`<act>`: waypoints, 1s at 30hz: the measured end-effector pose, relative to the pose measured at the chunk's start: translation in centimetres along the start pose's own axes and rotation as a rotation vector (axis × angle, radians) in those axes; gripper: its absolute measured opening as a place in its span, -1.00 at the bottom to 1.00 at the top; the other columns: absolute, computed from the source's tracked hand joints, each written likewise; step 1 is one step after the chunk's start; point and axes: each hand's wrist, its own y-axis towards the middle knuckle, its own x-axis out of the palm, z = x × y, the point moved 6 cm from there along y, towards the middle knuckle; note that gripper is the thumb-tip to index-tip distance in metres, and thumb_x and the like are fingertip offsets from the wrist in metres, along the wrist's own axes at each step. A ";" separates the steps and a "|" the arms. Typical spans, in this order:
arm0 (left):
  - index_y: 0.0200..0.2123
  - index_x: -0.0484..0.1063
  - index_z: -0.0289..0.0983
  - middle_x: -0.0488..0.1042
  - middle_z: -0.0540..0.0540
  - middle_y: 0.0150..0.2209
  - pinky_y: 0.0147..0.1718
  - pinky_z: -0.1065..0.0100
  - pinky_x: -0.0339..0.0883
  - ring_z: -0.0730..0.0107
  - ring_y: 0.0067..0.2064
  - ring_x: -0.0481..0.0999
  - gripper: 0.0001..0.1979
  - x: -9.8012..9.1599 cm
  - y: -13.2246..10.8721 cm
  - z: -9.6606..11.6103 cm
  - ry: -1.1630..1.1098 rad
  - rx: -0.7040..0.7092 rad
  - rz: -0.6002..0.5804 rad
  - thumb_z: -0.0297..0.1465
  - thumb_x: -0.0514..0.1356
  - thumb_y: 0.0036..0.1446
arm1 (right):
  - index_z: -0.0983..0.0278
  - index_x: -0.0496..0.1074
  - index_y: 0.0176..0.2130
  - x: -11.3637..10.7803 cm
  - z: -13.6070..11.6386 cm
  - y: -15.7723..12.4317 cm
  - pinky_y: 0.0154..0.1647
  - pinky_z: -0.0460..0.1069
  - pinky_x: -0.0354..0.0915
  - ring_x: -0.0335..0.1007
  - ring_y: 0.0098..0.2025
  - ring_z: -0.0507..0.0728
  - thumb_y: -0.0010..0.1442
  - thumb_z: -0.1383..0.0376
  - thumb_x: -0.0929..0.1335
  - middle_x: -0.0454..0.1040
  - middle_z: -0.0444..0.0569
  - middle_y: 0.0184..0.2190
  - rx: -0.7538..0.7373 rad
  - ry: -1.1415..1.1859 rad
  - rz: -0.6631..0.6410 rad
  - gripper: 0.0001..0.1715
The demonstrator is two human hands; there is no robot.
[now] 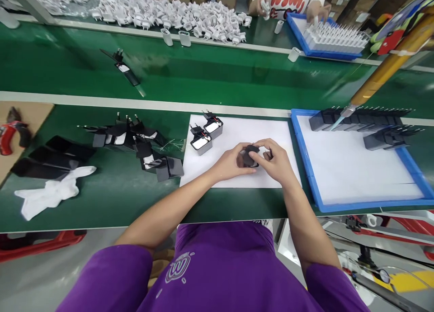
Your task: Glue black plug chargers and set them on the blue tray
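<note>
**Small part, two-handed grip**

The left hand [233, 162] cups a black adapter [251, 158] and the right hand [277, 162] pinches its top, both closed on it just above the white sheet [244, 131] on the table [118, 194]. If a finger slips, it could fall against the two open units [201, 143] nearby and bend their pins.

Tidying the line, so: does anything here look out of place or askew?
Yes. One black part lies alone on the belt, away from the heap at left. A white glove lies crumpled on the bench.
</note>
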 end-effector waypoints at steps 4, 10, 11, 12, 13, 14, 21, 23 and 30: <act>0.10 0.19 -0.20 0.38 0.10 -0.50 -0.39 0.37 0.30 0.37 -0.43 0.43 -0.30 0.0 -0.1 -0.1 -0.018 -0.023 -0.010 -0.20 0.39 -0.08 | 0.24 0.47 -0.11 -0.2 -0.2 -0.1 -0.55 -0.10 0.14 0.08 -0.56 -0.09 0.22 0.16 0.34 0.48 0.00 -0.12 -0.103 -0.052 -0.118 -0.72; 0.03 0.22 -0.20 0.34 0.14 -0.55 -0.42 0.38 0.26 0.37 -0.46 0.42 -0.36 0.1 -0.1 -0.4 -0.019 -0.046 -0.018 -0.19 0.39 -0.09 | 0.23 0.47 -0.12 -0.6 -0.4 0.4 -0.54 -0.08 0.18 0.16 -0.54 -0.06 0.25 0.17 0.33 0.50 0.02 -0.11 -0.167 -0.135 -0.202 -0.75; 0.02 0.22 -0.20 0.33 0.14 -0.56 -0.42 0.38 0.25 0.36 -0.46 0.42 -0.36 0.1 -0.1 -0.4 -0.020 -0.051 -0.019 -0.20 0.39 -0.09 | 0.23 0.48 -0.13 -0.5 -0.5 0.5 -0.53 -0.08 0.18 0.17 -0.53 -0.06 0.25 0.17 0.33 0.50 0.02 -0.12 -0.170 -0.151 -0.207 -0.75; 0.02 0.22 -0.21 0.33 0.14 -0.56 -0.42 0.38 0.25 0.36 -0.45 0.42 -0.36 0.1 -0.1 -0.5 -0.020 -0.057 -0.021 -0.20 0.38 -0.09 | 0.23 0.48 -0.14 -0.5 -0.5 0.7 -0.54 -0.08 0.18 0.17 -0.54 -0.06 0.24 0.17 0.33 0.50 0.02 -0.13 -0.168 -0.161 -0.210 -0.76; 0.02 0.22 -0.21 0.33 0.14 -0.56 -0.43 0.38 0.25 0.35 -0.45 0.41 -0.37 0.1 -0.1 -0.5 -0.020 -0.062 -0.023 -0.20 0.38 -0.08 | 0.23 0.48 -0.14 -0.4 -0.6 0.8 -0.54 -0.08 0.18 0.16 -0.55 -0.07 0.24 0.17 0.34 0.50 0.01 -0.13 -0.162 -0.164 -0.212 -0.76; 0.02 0.22 -0.22 0.33 0.13 -0.55 -0.43 0.38 0.25 0.36 -0.45 0.41 -0.37 0.2 -0.1 -0.5 -0.020 -0.065 -0.026 -0.20 0.38 -0.08 | 0.24 0.48 -0.14 -0.4 -0.6 0.9 -0.55 -0.08 0.18 0.13 -0.56 -0.07 0.24 0.17 0.34 0.50 0.01 -0.15 -0.155 -0.161 -0.210 -0.76; 0.03 0.20 -0.21 0.35 0.13 -0.52 -0.43 0.38 0.25 0.39 -0.45 0.41 -0.36 0.1 -0.2 -0.4 -0.026 -0.073 -0.041 -0.17 0.36 -0.07 | 0.25 0.45 -0.13 0.1 -0.5 0.8 -0.54 -0.10 0.20 0.29 -0.42 0.00 0.24 0.20 0.33 0.45 0.03 -0.16 -0.103 -0.161 -0.217 -0.77; 0.04 0.20 -0.21 0.35 0.12 -0.52 -0.43 0.38 0.26 0.39 -0.45 0.41 -0.36 0.1 -0.2 -0.3 -0.050 -0.058 -0.061 -0.16 0.36 -0.06 | 0.24 0.44 -0.11 0.1 -0.5 0.5 -0.52 -0.10 0.23 0.34 -0.35 0.03 0.25 0.22 0.31 0.44 0.04 -0.14 -0.117 -0.162 -0.201 -0.77; -0.01 0.24 -0.23 0.41 0.05 -0.43 -0.31 0.30 0.39 0.45 -0.44 0.47 -0.67 0.0 -0.1 -0.3 -0.216 -0.083 -0.057 -0.35 0.16 0.15 | 0.23 0.43 -0.10 0.4 -0.7 0.0 -0.44 -0.06 0.32 0.41 -0.25 0.09 0.27 0.24 0.30 0.43 0.07 -0.13 -0.206 -0.220 -0.160 -0.78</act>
